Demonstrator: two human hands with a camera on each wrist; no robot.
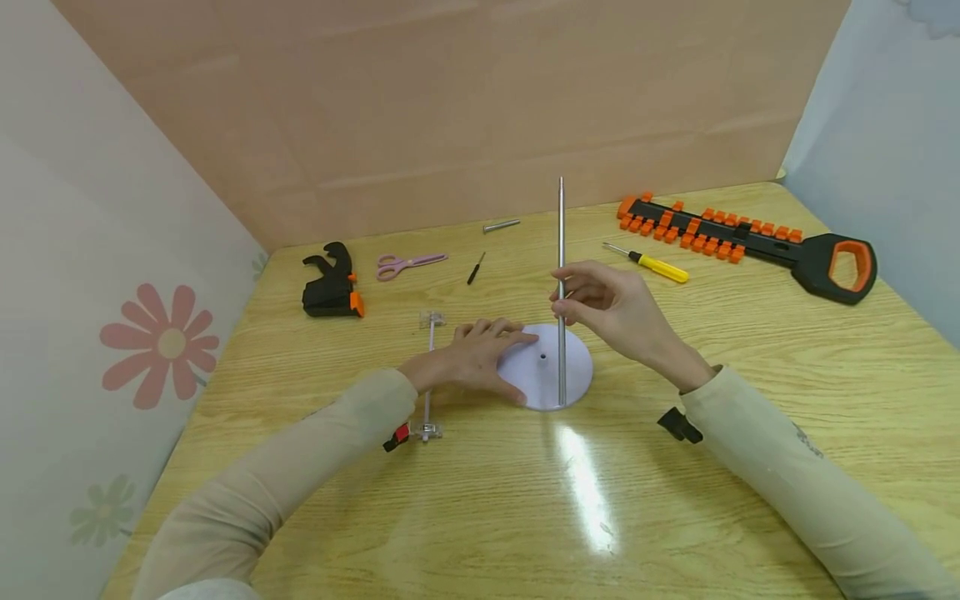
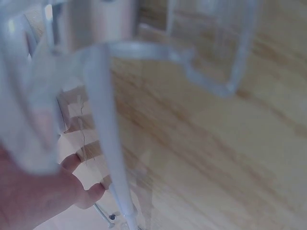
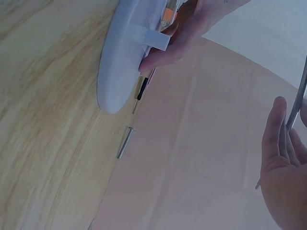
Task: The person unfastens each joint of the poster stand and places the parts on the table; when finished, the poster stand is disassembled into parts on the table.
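Observation:
A round white base (image 1: 577, 358) with a short tube at its centre lies on the table. My left hand (image 1: 476, 358) rests at its left side, thumb along the near rim and a straight finger on top. In the right wrist view, that hand touches the base (image 3: 115, 72). My right hand (image 1: 611, 308) pinches a long silver metal rod (image 1: 561, 233) upright between thumb and fingers. The rod's lower end overlaps the base's front part in the head view. A white bar (image 1: 428, 408) with clear plastic end pieces passes beneath my left wrist, its middle hidden.
Behind the hands lie a black clamp (image 1: 327, 287), pink scissors (image 1: 408, 264), a small black screwdriver (image 1: 476, 269) and a metal bolt (image 1: 501, 226). Towards the right are a yellow-handled screwdriver (image 1: 660, 267) and a long black holder with orange clips (image 1: 772, 246). A wall stands behind the table.

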